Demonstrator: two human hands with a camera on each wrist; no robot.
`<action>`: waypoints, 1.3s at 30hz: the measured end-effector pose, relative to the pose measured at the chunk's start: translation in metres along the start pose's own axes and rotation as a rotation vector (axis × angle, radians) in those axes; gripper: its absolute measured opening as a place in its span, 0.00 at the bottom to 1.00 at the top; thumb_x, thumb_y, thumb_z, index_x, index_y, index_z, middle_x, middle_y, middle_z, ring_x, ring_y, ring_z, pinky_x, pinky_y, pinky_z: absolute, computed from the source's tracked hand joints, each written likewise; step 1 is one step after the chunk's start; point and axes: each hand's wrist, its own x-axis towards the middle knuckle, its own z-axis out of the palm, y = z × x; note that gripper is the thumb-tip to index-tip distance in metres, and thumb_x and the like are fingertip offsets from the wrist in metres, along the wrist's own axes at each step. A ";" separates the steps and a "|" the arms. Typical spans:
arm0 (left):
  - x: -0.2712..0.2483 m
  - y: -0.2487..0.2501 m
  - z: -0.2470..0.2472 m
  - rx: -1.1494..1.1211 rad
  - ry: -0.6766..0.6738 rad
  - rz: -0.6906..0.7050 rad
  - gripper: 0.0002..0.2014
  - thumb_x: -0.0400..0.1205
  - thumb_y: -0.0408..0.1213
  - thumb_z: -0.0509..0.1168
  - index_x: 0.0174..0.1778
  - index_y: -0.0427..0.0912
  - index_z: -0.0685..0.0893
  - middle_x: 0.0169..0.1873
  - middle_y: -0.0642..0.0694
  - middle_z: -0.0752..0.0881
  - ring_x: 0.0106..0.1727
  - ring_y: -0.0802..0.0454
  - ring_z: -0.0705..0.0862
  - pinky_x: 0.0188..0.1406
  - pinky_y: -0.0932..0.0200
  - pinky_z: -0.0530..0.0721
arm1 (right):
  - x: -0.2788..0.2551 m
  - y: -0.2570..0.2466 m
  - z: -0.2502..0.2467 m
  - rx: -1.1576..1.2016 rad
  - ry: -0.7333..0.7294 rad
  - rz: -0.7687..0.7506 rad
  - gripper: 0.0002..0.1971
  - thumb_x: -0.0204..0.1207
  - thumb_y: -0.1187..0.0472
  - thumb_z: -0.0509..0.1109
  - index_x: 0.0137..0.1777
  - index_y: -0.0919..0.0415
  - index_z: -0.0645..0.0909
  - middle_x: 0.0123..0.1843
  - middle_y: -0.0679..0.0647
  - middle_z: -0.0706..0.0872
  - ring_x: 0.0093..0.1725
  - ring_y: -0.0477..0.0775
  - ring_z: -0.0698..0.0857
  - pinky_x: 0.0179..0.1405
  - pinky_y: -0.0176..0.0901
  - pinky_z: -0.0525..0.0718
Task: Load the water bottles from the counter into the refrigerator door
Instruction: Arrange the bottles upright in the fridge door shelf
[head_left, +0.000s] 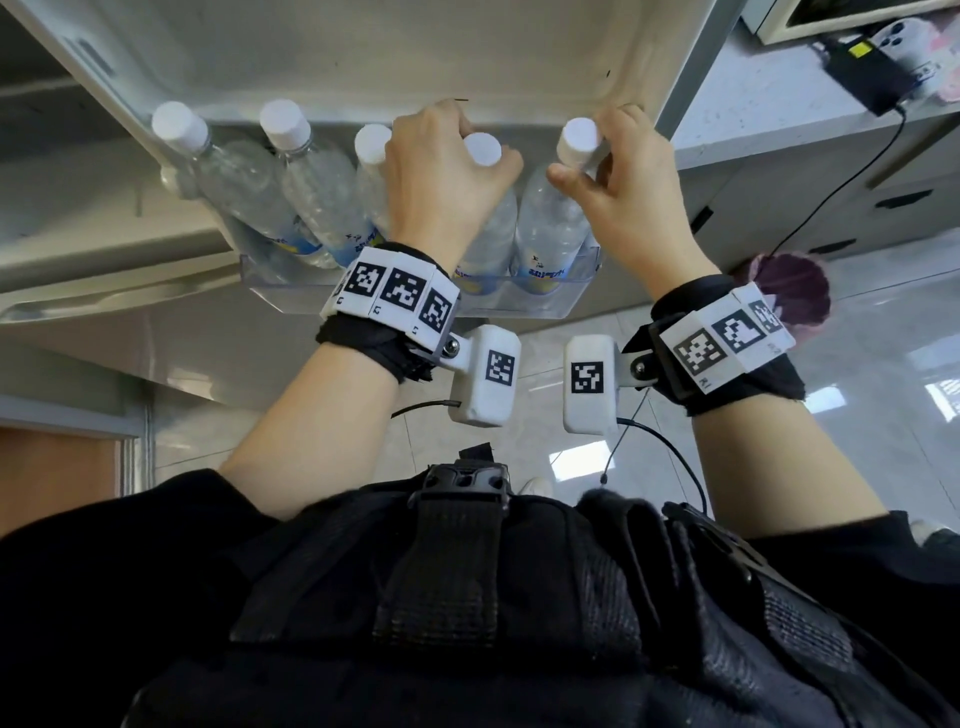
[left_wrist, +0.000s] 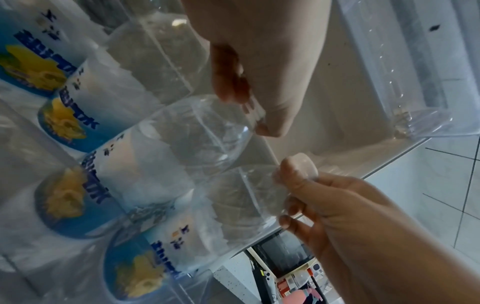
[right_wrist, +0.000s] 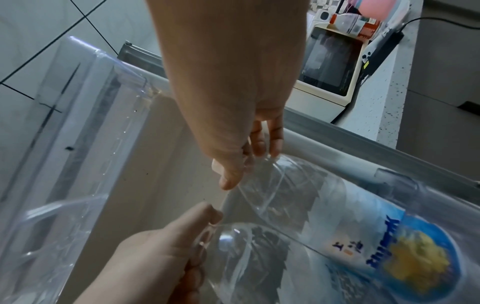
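Water bottles, five in the clear door shelf (head_left: 524, 304) at upper centre, left hand (head_left: 436, 171) curled round the fourth bottle (head_left: 491, 228) neck, right hand (head_left: 623, 176) pinching the fifth bottle (head_left: 550, 223) neck.

five bottles (head_left: 322, 202) side by side in door shelf (head_left: 519, 306), counter (head_left: 737, 119) right

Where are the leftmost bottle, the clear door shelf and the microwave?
leftmost bottle (head_left: 179, 126), head view, white cap.
clear door shelf (head_left: 524, 301), head view, front wall.
microwave (right_wrist: 328, 61), right wrist view, dark door.
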 end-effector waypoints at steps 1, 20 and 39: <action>0.001 0.000 0.000 0.003 0.004 -0.001 0.16 0.71 0.47 0.69 0.41 0.35 0.82 0.40 0.42 0.86 0.48 0.43 0.81 0.37 0.62 0.65 | 0.000 0.000 0.000 -0.014 -0.011 0.003 0.17 0.75 0.58 0.71 0.53 0.72 0.76 0.48 0.55 0.71 0.43 0.52 0.71 0.42 0.39 0.66; -0.001 -0.012 -0.021 -0.170 -0.079 -0.012 0.25 0.77 0.61 0.62 0.40 0.38 0.83 0.33 0.42 0.89 0.32 0.44 0.87 0.37 0.48 0.86 | -0.015 -0.032 0.013 0.148 0.286 -0.029 0.14 0.67 0.56 0.72 0.52 0.61 0.82 0.52 0.50 0.79 0.33 0.34 0.72 0.38 0.35 0.75; 0.006 -0.126 -0.082 -0.050 0.091 0.032 0.16 0.75 0.43 0.69 0.59 0.45 0.82 0.56 0.46 0.85 0.55 0.54 0.81 0.50 0.73 0.70 | -0.028 -0.095 0.100 0.087 -0.368 -0.056 0.26 0.64 0.70 0.74 0.64 0.57 0.80 0.60 0.55 0.76 0.34 0.30 0.75 0.41 0.21 0.74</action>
